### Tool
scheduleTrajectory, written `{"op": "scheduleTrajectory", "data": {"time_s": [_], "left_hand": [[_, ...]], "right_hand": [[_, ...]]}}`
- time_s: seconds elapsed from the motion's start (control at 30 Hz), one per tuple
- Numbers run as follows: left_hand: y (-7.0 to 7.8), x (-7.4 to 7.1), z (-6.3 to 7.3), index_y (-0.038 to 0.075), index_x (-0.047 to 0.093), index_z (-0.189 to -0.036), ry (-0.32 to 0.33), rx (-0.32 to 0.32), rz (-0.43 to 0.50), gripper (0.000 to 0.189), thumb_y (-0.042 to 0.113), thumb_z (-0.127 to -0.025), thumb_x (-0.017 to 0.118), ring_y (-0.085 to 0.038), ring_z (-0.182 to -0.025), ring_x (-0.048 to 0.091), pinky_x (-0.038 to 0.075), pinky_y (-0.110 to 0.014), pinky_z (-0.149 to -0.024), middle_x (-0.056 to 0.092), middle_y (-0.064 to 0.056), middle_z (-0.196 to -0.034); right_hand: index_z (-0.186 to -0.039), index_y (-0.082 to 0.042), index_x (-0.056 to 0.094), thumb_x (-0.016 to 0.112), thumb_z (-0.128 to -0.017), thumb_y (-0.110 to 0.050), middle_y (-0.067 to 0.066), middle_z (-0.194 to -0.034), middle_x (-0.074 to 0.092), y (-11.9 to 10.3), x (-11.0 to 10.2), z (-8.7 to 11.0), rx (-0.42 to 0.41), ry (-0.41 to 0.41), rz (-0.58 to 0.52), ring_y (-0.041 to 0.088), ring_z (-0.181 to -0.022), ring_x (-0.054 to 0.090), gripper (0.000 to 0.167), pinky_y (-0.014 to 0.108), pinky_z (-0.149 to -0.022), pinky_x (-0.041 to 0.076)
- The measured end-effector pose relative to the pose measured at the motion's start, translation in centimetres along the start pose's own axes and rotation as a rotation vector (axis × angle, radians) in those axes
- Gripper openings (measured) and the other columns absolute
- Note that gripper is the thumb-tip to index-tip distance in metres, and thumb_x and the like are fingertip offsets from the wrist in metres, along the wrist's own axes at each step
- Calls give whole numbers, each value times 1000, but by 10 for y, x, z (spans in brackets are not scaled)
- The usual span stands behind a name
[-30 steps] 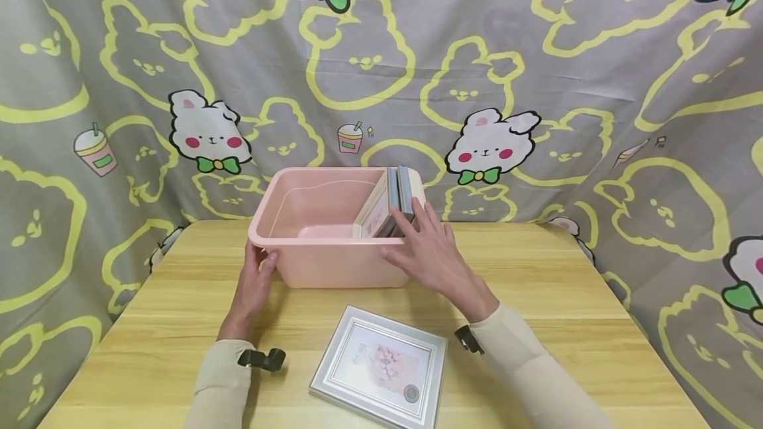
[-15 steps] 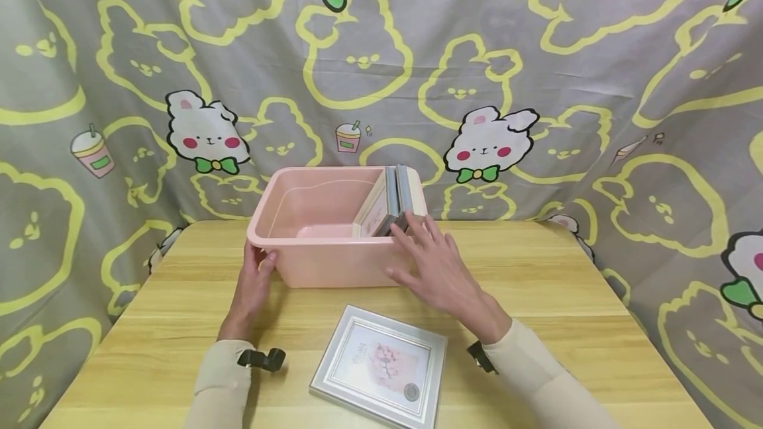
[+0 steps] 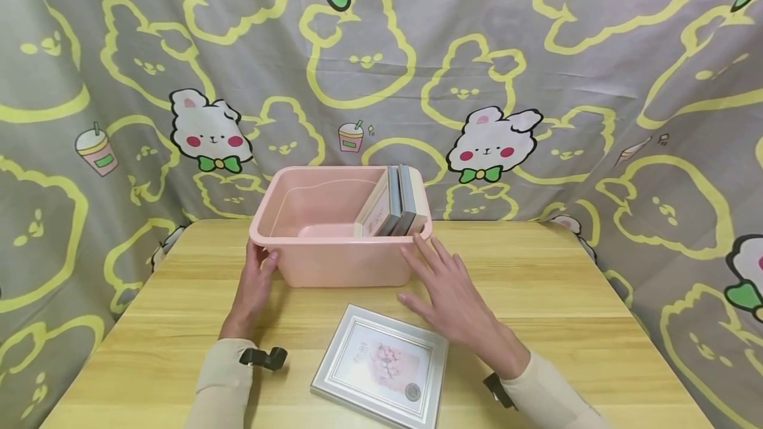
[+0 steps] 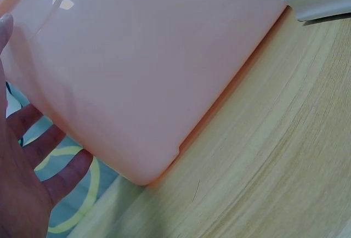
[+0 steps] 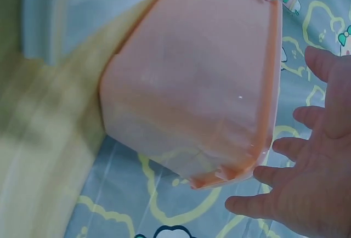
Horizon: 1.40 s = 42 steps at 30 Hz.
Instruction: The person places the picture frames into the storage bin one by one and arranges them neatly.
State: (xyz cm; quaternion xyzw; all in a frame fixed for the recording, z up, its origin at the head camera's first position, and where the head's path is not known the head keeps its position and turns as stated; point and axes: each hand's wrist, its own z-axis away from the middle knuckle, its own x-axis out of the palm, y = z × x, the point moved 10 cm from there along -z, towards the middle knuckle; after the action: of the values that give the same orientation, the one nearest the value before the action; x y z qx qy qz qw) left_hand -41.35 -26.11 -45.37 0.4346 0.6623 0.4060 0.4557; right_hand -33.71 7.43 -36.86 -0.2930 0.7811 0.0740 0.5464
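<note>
A pink plastic bin [image 3: 340,267] stands on the table in the head view. My left hand [image 3: 253,296] holds its front left corner, thumb on the front wall and fingers round the side, below the rim. In the left wrist view those fingers [image 4: 66,177] reach along the bin's edge. Several picture frames [image 3: 408,200] lean side by side at the bin's right end. My right hand [image 3: 450,296], fingers spread and holding nothing, is by the bin's front right corner. A silver picture frame [image 3: 342,356] with a pink flower picture lies face up nearer me.
The wood-grain table [image 3: 554,323] extends to both sides of the bin. Behind it hangs a grey curtain [image 3: 381,111] with yellow outlines and white rabbits. A black wrist mount [image 3: 263,358] sits on my left sleeve.
My right hand has drawn back from the picture frames in the bin, moving down and to the right. My left hand, the bin and the silver picture frame stay in place.
</note>
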Motion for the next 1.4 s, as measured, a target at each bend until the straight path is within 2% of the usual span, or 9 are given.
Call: {"op": "scheduleTrajectory", "data": {"time_s": [0.17, 0.37, 0.63, 0.8, 0.97, 1.07, 1.2, 1.33, 1.4], "left_hand": [[-1, 0, -1, 31, 10, -156, 0, 3, -10, 64, 29, -103, 45, -24, -131, 41, 39, -17, -95, 36, -13, -151], [-1, 0, 0, 33, 9, -155, 0, 5, -19, 63, 32, -103, 44, -25, -133, 40, 39, -18, -96, 36, -13, -151], [0, 1, -1, 30, 10, -156, 2, 9, -6, 63, 28, -103, 45, -22, -130, 41, 39, -10, -90, 36, -12, -151], [-1, 1, 0, 29, 7, -156, -7, 5, 2, 65, 27, -103, 45, -23, -132, 39, 38, -6, -88, 33, -13, -153], [-3, 0, 0, 30, 8, -156, -3, 4, 0, 65, 27, -103, 45, -24, -133, 40, 38, -10, -91, 34, -13, -153], [-3, 0, -1, 31, 9, -156, 2, 4, -14, 64, 29, -103, 45, -24, -131, 41, 39, -13, -92, 36, -12, -152], [-2, 1, -1, 33, 10, -155, 2, 6, -19, 63, 30, -103, 45, -22, -130, 41, 40, -14, -93, 37, -12, -151], [10, 1, 3, 29, 10, -156, -9, 10, -14, 63, 29, -103, 45, -24, -131, 41, 40, -12, -92, 36, -15, -151], [10, 1, 3, 28, 9, -156, -10, 14, -14, 63, 29, -103, 45, -26, -132, 41, 39, -13, -92, 35, -15, -152]], "right_hand": [[-149, -23, 39, 60, -90, -51, 4, -161, 24, 2, 2, 14, -18, 30, -12, 36, -145, 27, 69, 64, -109, 29], [-145, -19, 46, 63, -89, -47, 8, -151, 42, 5, 7, 26, -54, 48, 5, 33, -135, 42, 65, 58, -105, 36], [-145, -28, 45, 62, -87, -55, 1, -138, 54, 17, 37, 40, 46, -154, 17, 26, -123, 51, 66, 51, -95, 43], [-139, -22, 50, 62, -88, -52, -1, -125, 58, 23, 52, 49, 77, -245, 25, 21, -111, 55, 60, 43, -81, 45], [-134, -13, 53, 61, -90, -46, 1, -119, 59, 29, 65, 56, 102, -332, 3, 20, -104, 55, 55, 43, -75, 47], [-132, -10, 53, 60, -92, -41, 1, -115, 58, 32, 71, 60, 107, -373, -9, 20, -103, 54, 51, 43, -73, 48], [-121, -10, 56, 58, -92, -35, -3, -100, 54, 34, 78, 63, 95, -411, -15, 16, -92, 49, 39, 35, -66, 43], [-112, -9, 58, 57, -93, -32, -5, -91, 48, 34, 84, 66, 68, -417, 0, 14, -83, 45, 30, 29, -60, 38], [-110, -8, 59, 57, -93, -32, -5, -89, 48, 34, 85, 66, 63, -412, 6, 13, -82, 45, 30, 28, -60, 38]]}}
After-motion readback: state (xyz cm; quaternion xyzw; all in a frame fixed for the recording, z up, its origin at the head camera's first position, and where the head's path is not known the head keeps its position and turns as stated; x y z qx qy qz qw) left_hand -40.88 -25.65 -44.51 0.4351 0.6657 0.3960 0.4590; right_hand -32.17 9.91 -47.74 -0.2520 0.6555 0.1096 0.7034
